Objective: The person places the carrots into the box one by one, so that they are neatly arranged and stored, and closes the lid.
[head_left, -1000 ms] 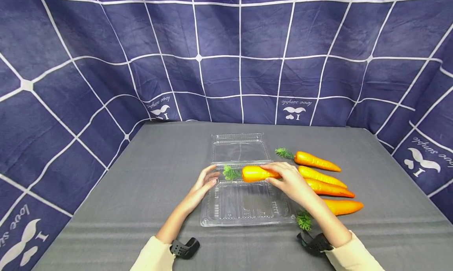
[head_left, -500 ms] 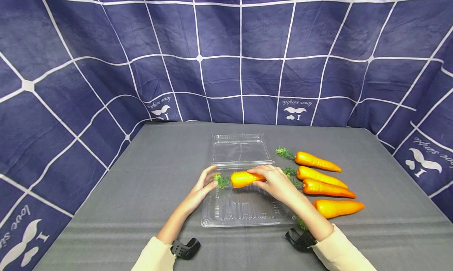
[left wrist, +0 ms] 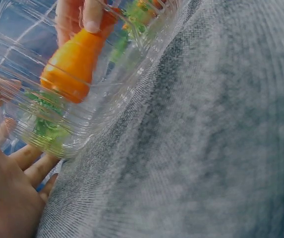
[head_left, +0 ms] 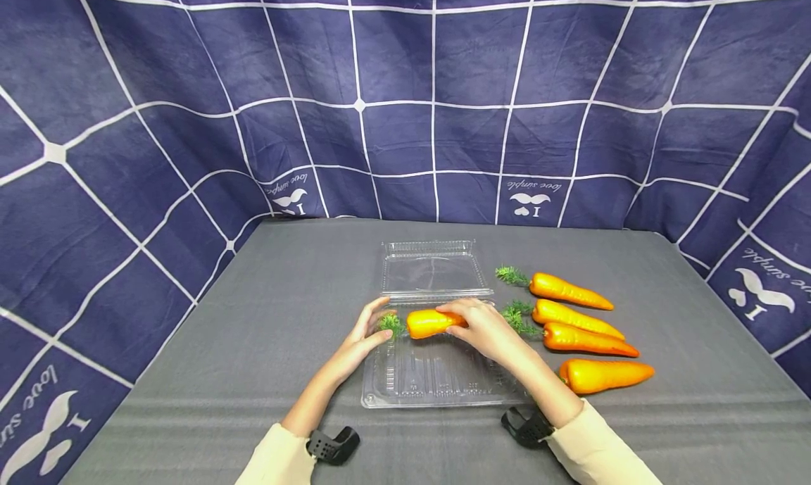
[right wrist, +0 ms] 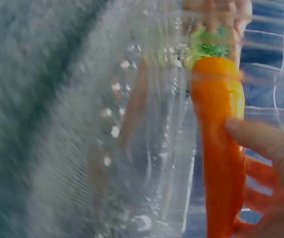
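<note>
The glossy orange tapered carrot [head_left: 427, 324] was over the clear plastic hinged container [head_left: 437, 393], clamped in the grip of the right hand [head_left: 481, 326]. The left hand [head_left: 353, 344] kept its grip apart near the leafy green top [left wrist: 45, 124], which the left wrist view, unlike the head view, showed through the ribbed wall.

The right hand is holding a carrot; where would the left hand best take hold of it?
Probably around the thick end of the carrot, coming from the left, past the leafy top. That rounded end faces the left hand and is uncovered, while the right hand grips the narrower part. Being feathery, the leafy top looks a weaker hold.
</note>
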Motion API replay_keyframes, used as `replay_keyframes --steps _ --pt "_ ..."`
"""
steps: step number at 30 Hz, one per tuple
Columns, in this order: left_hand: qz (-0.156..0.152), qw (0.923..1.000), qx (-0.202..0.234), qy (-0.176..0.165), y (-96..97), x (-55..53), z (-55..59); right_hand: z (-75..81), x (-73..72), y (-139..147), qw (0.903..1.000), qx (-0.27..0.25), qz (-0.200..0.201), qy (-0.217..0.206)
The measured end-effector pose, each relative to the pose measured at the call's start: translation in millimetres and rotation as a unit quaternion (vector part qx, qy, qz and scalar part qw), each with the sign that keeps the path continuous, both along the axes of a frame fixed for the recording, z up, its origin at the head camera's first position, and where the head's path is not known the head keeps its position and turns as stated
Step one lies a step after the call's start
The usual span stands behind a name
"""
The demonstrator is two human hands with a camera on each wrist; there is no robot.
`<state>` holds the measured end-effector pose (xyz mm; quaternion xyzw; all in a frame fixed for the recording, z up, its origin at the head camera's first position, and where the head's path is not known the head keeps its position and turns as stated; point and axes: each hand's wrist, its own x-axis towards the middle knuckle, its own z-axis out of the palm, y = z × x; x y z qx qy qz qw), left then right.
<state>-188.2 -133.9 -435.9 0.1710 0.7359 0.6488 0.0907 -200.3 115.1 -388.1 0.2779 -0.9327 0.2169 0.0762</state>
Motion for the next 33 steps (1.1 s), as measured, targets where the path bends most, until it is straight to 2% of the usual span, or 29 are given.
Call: replay_keyframes --steps 12,23,33 --pt "0.000 1.0000 0.007 -0.001 -0.7 0.5 1.1 -10.2 0.2 -2 0.9988 -0.003 -0.002 -0.050" --pt "0.001 0.9999 0.010 0.006 -1.3 0.4 0.8 -13.1 -0.8 -3 0.9994 0.032 0.000 0.009" --pt "0.001 0.9999 -0.009 0.007 0.1 0.8 0.8 -14.2 1.9 0 0.9986 0.047 0.018 -0.016"
